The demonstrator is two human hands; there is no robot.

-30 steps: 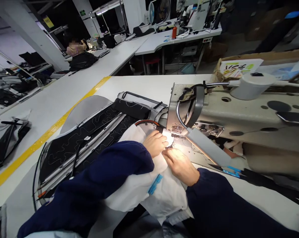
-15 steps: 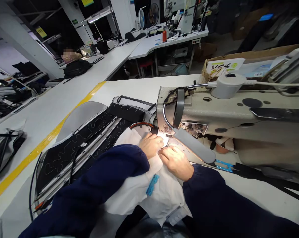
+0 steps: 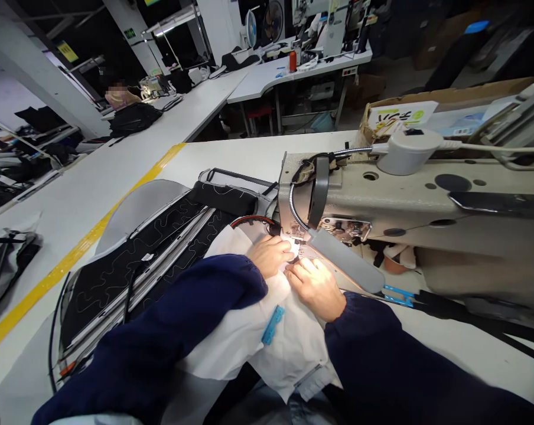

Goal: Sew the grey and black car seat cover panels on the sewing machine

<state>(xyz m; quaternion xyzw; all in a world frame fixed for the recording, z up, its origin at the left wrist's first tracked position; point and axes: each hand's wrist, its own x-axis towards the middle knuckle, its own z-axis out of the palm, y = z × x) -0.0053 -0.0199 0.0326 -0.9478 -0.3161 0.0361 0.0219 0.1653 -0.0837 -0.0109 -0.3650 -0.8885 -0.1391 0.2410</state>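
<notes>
My left hand point(image 3: 270, 256) lies on white fabric point(image 3: 225, 348) beside the needle area of a sewing machine point(image 3: 382, 200), its fingers bent and close together. Just to the right and nearer to me, my right hand point(image 3: 316, 289) grips the fabric's edge between thumb and fingers. The fingertips are bright under the lamp, and the needle itself is hard to make out. A blue clip point(image 3: 273, 326) sits on the fabric below my hands. Left of the machine, a black quilted panel point(image 3: 129, 260) with pale wavy stitching and a grey border is spread out.
A grey lamp bar point(image 3: 349, 262) slants across the front of the machine. Behind the machine stands a cardboard box point(image 3: 462, 94) with packets inside. Yellow tape point(image 3: 85, 239) crosses the white table point(image 3: 231, 154). Another person point(image 3: 121, 97) is far off at the left.
The view has shifted very slightly. My right fingers have lifted and curled a little more at the fabric edge, while my left hand stays nearly in place by the needle area.
</notes>
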